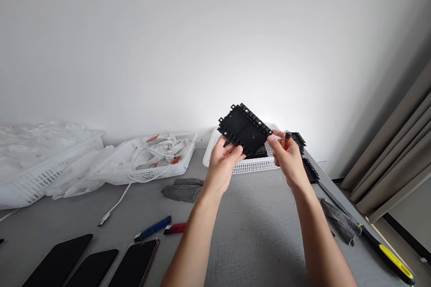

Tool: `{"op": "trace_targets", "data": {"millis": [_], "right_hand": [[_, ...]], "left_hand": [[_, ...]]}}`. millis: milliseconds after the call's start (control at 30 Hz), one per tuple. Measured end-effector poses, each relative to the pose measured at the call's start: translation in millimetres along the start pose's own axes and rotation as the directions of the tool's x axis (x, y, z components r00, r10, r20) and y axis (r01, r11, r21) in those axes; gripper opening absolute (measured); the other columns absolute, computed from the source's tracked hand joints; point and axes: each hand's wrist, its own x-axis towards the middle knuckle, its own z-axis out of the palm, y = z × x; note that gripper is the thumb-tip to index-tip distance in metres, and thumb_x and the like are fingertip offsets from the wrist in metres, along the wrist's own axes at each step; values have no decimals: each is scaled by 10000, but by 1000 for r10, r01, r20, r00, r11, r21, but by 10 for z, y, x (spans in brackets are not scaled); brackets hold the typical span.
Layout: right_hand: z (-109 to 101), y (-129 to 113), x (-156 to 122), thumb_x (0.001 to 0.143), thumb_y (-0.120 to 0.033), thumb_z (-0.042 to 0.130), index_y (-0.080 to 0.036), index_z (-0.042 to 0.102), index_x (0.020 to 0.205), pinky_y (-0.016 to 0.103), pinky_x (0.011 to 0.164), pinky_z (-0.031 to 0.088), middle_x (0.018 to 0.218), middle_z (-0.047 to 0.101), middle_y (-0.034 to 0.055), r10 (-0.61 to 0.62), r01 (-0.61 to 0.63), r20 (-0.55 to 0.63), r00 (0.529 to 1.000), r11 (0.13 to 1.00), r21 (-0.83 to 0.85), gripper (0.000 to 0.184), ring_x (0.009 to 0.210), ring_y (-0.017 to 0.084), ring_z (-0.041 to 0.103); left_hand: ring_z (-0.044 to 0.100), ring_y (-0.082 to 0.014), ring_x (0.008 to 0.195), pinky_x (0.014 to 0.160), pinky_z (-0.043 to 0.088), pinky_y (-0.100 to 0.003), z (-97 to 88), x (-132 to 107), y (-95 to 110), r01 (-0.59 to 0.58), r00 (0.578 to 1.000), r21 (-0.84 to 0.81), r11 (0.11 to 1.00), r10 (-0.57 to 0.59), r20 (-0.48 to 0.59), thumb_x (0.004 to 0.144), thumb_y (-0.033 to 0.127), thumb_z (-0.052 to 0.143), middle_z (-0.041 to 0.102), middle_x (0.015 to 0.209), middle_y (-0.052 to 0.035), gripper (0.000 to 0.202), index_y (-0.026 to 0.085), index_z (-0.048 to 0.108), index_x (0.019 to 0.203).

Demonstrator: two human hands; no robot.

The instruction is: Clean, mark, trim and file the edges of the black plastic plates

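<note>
A black plastic panel (244, 130) with toothed edges and small corner tabs is held up, tilted, above a white basket (256, 166). My left hand (224, 161) grips its lower left edge, thumb in front and fingers behind. The fingertips of my right hand (286, 154) touch the panel's right corner. Tucked in that same hand is a small orange tool (286, 140) with a dark end; its exact kind is hidden by the fingers. More black plastic parts (261, 152) lie in the basket, partly behind the held panel.
Black toothed panels (310, 171) sit right of the basket. Grey gloves (183, 189), a grey cloth (341, 222) and a black-yellow handled tool (390, 255) lie around. Leftward are a basket of cables (164, 168), blue (153, 228) and red (175, 228) slim objects, and several dark phones (134, 264).
</note>
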Motion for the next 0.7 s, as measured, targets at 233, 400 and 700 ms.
{"op": "trace_targets", "data": {"millis": [233,400,700], "right_hand": [[-36,80,71,760,-496,733,-219,393,627,238,450,216,538,295,-87,-30,35,-83,996,998,55,458,485,71,251],[-166,64,121,743,-491,741,-198,477,637,248,517,279,606,378,-57,-91,94,-114,989,995,27,408,560,92,322],[-240,-4,110,760,-502,711,-194,562,771,262,584,293,652,405,-58,-139,121,-130,982,983,-138,342,606,109,342]], "left_hand": [[670,-219,971,839,587,-356,1,-39,33,68,991,-17,998,-66,113,701,261,819,702,1025,-72,540,175,566,1170],[642,-142,801,739,588,-282,-40,-35,70,64,977,67,996,-76,198,710,246,809,693,964,-56,556,157,570,1204],[675,-166,714,653,562,-267,-52,-9,30,118,958,187,975,-161,239,674,250,826,717,792,-58,503,127,609,1110]]}}
